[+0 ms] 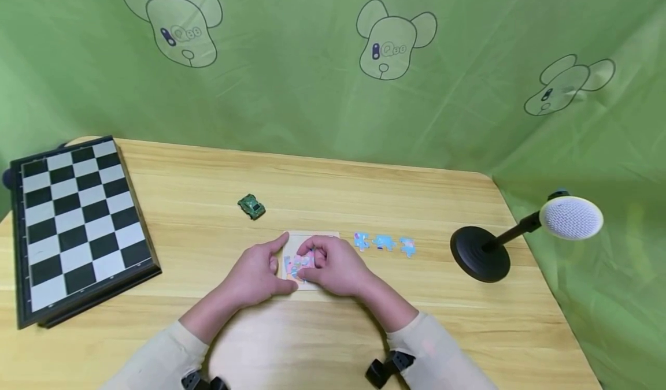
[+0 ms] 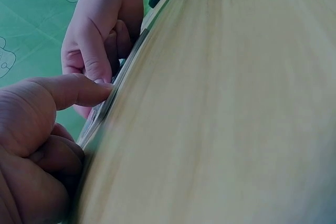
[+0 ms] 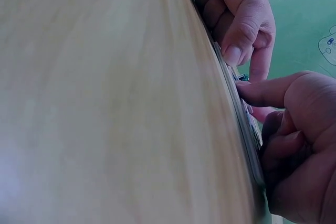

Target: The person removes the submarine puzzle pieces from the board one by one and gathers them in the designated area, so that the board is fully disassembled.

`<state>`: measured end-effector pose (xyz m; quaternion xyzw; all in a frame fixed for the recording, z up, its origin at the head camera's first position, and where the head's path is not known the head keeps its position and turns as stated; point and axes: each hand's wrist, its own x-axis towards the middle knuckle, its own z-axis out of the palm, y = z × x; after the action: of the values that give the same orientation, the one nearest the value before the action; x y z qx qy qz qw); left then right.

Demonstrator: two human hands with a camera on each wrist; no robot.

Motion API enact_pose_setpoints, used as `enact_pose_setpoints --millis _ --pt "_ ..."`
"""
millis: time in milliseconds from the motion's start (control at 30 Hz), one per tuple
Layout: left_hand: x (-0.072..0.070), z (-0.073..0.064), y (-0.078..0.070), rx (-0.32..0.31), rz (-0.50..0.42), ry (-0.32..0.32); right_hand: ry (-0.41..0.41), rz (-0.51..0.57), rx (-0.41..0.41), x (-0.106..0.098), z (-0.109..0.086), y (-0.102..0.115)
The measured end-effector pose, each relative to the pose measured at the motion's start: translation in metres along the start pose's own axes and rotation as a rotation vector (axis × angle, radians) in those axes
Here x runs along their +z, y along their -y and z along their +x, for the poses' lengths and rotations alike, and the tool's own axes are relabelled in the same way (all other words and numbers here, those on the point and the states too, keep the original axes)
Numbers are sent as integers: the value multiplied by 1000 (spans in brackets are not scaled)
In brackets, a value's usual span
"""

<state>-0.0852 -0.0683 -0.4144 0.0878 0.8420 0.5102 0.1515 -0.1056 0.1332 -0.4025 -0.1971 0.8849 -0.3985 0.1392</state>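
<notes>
Left hand [image 1: 259,273]: spreading, touching the puzzle board [image 1: 296,242]
Right hand [image 1: 338,267]: half-curling over it, grip unclear
Loose pieces [image 1: 384,241]: forming a left-right row, right of right hand

1. Head view: bright, fairly even light; pale glare whitens the wooden tabletop [image 1: 296,341] between the forearms [image 1: 210,315], soft shadows beside them.
2. Wrist views: dimmer, bluish-tinged; wood grain smeared, soft.
3. Right wrist: faint glare, left edge.
</notes>
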Motion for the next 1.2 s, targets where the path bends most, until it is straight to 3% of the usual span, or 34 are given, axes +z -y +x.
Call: enact_pose_setpoints --millis 467,1200 --pt "0 0 0 4 12 -2 -84 28 -1 -16 -22 -2" --pt "3 0 0 -14 4 -11 -220 -34 56 -55 -60 -39"
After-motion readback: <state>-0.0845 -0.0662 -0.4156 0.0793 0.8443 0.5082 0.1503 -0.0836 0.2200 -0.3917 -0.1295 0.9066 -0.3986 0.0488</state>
